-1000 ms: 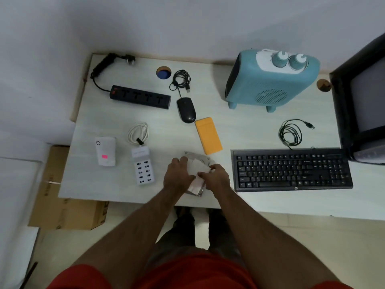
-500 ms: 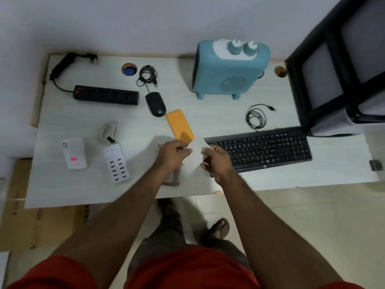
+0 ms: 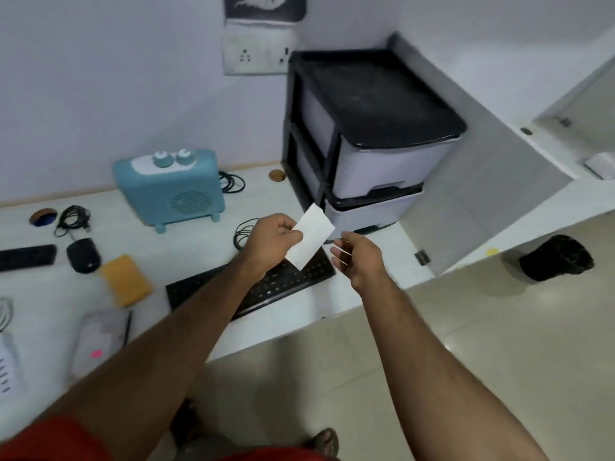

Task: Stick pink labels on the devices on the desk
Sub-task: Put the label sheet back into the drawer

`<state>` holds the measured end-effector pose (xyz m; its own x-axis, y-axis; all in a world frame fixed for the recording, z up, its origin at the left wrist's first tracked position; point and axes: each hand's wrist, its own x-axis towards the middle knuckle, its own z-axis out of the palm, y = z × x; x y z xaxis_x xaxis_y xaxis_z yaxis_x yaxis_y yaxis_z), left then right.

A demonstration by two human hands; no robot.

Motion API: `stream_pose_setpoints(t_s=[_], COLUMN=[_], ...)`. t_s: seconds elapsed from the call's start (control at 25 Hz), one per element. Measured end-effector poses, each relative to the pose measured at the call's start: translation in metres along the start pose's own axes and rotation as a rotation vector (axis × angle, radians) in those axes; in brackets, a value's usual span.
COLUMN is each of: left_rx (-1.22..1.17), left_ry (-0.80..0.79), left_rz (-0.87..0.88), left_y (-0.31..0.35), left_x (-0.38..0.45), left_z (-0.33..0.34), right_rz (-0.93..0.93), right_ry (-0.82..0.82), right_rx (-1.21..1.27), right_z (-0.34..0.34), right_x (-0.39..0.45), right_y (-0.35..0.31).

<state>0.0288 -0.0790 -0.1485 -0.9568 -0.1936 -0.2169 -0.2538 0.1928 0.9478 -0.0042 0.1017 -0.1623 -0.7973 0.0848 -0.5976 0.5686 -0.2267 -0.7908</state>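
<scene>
Beside your black keyboard (image 3: 253,287) you see a teal heater (image 3: 173,191), an orange pad (image 3: 124,281), and a white paper slip (image 3: 311,241).

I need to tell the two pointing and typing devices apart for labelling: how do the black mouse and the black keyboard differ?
The black computer mouse is a small rounded oval; the black keyboard is a long flat slab of keys. The mouse lies fully in view near the coiled black cable; the keyboard is partly hidden by the left forearm. Both are black, rest on the white desk, and show no pink label.
</scene>
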Motion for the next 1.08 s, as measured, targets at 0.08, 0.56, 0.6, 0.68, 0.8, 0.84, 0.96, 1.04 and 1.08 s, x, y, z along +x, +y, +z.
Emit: stream_pose_setpoints(t_s=[0.08, 0.56, 0.6, 0.68, 0.8, 0.84, 0.96, 1.04, 1.08], left_rx=[0.020, 0.108, 0.136, 0.179, 0.203, 0.208, 0.181, 0.132, 0.107], left_ry=[0.039, 0.236, 0.242, 0.262, 0.289, 0.299, 0.327, 0.344, 0.345], left_rz=[0.076, 0.406, 0.426, 0.437, 0.432, 0.428, 0.415, 0.398, 0.393], left_y=[0.035, 0.131, 0.133, 0.137, 0.144, 0.146, 0.153, 0.159, 0.162], left_x=[0.011, 0.099, 0.106, 0.115, 0.125, 0.125, 0.119, 0.110, 0.104], left_z=[0.035, 0.125, 0.128, 0.131, 0.134, 0.136, 0.144, 0.152, 0.156], right_rz=[0.021, 0.077, 0.087, 0.125, 0.143, 0.151, 0.136, 0.141, 0.134], right_ry=[-0.003, -0.068, -0.068, -0.043, -0.058, -0.070, -0.090, -0.062, -0.058], right_rx=[0.057, 0.386, 0.415, 0.466, 0.501, 0.512, 0.519, 0.496, 0.484], right_z=[-0.030, -0.041, -0.041, -0.044, -0.049, -0.052, -0.061, -0.072, -0.080], right_x=[0.018, 0.127, 0.133, 0.143, 0.153, 0.154, 0.147, 0.140, 0.135], right_y=[-0.032, -0.142, -0.148, -0.150, -0.151, -0.150, -0.152, -0.146, -0.142])
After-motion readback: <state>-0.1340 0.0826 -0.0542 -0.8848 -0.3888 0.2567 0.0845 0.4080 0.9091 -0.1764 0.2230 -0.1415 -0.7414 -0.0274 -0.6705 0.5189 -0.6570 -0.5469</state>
